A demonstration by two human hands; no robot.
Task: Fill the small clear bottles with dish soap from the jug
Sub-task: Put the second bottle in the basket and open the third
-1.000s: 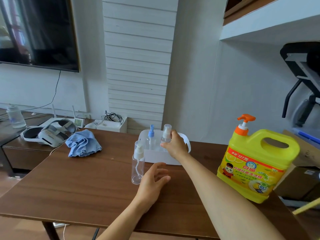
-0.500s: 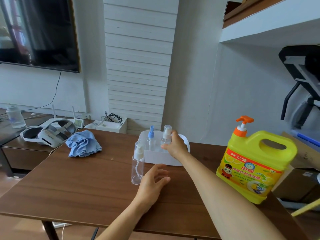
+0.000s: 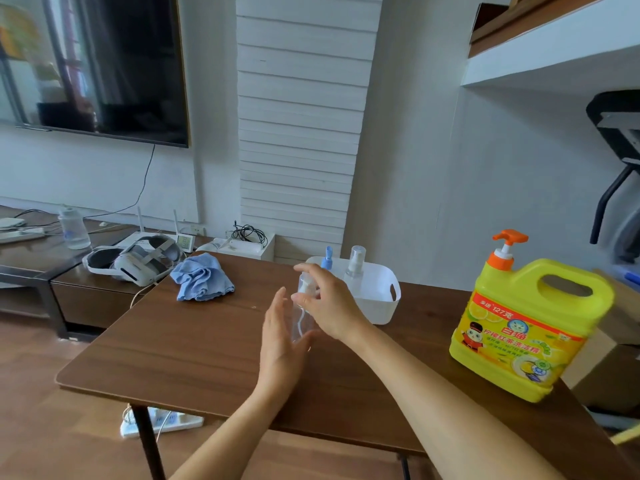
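Right hand (image 3: 329,306) arches over the empty clear bottle's (image 3: 302,323) pump top, but blur hides any pinch. Left hand (image 3: 282,337) is flat and unclenched beside it on the table (image 3: 190,341). Behind, the white basket (image 3: 377,299) holds a blue-capped bottle (image 3: 326,262) and a spray bottle (image 3: 355,271). The yellow jug (image 3: 519,341) stands well right.

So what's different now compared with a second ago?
The right hand let go of the spray bottle in the white basket and came back to the clear bottle on the table, fingers round its pump top; a firm grip isn't clear. The left hand lifted off the table, open beside that bottle. Bottles, yellow jug and blue cloth stayed put.
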